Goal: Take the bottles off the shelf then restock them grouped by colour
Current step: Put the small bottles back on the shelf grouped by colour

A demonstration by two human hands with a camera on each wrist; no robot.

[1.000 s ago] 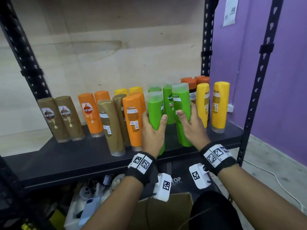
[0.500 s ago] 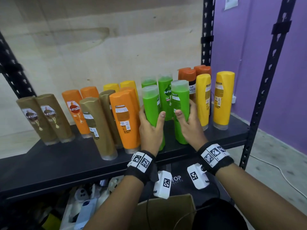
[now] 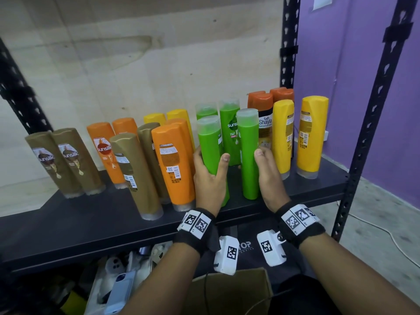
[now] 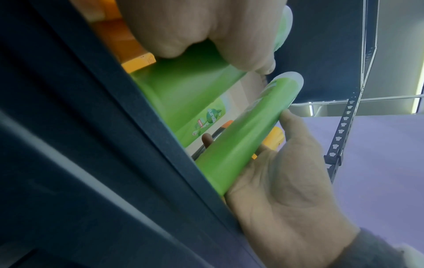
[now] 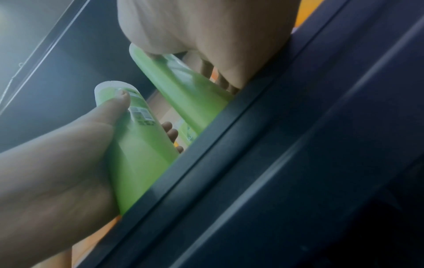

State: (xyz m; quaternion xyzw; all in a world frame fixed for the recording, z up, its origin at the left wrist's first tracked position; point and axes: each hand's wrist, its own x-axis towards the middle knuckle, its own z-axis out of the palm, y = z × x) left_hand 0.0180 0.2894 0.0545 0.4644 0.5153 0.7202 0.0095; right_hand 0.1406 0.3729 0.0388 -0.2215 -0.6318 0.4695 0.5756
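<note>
Your left hand wraps around one green bottle, thumb across its front, and your right hand grasps a second green bottle just beside it. Both bottles stand upright near the front edge of the black shelf. Two more green bottles stand right behind them. Orange bottles and brown bottles fill the shelf to your left, and yellow bottles stand to your right.

Black shelf: left hand grips near-left green bottle; right hand grips near-right green bottle; brown, orange, yellow bottles alongside.
</note>
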